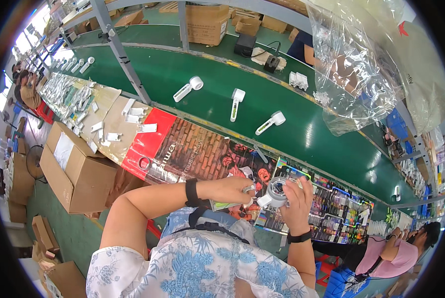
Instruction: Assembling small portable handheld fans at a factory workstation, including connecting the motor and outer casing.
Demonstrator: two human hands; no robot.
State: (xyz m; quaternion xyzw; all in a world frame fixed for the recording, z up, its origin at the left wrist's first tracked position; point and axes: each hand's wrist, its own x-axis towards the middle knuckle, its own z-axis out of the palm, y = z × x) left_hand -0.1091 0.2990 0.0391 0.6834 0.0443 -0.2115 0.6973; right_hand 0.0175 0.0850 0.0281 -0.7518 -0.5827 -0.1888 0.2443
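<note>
My right hand [297,203] is closed around the rim of a round white fan head [274,192], whose open face shows a dark inside. A short white stub on it points toward my left hand [227,190]. My left fingers are pinched together, with a small pale part [251,189] at their tips; its exact kind is unclear. Beneath that hand a white and green piece [223,204] partly shows, and I cannot tell whether the hand grips it. Both hands are above the printed mat on the bench, close together but apart.
A green conveyor belt [212,74] runs beyond the bench, carrying white handheld units [236,105] with round heads. White parts [135,114] lie at the left by an open carton [76,169]. Clear plastic bags [356,69] hang at upper right. A co-worker [389,256] sits at right.
</note>
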